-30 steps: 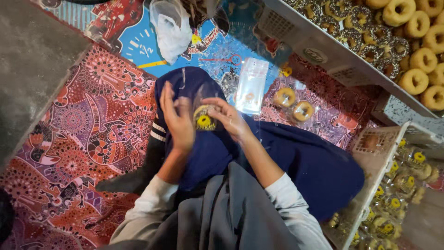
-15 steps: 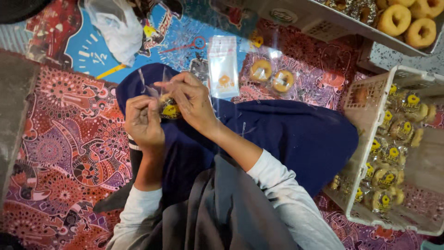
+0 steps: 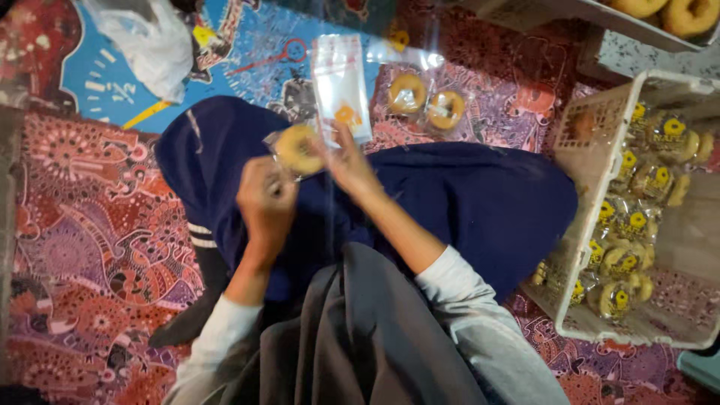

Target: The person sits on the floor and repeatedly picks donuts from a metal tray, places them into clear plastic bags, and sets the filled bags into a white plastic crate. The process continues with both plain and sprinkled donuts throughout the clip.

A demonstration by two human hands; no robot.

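Dim warm light, motion blur, glare on plastic

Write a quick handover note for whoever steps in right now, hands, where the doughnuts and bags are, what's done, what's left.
Left hand and right hand together hold one doughnut in a clear bag over the lap.
Stack of empty clear bags lies on the mat just ahead; two bagged doughnuts lie beside it.
Done: white basket at right holds many bagged, labelled doughnuts.
Left: bare doughnuts sit on the tray at top right.
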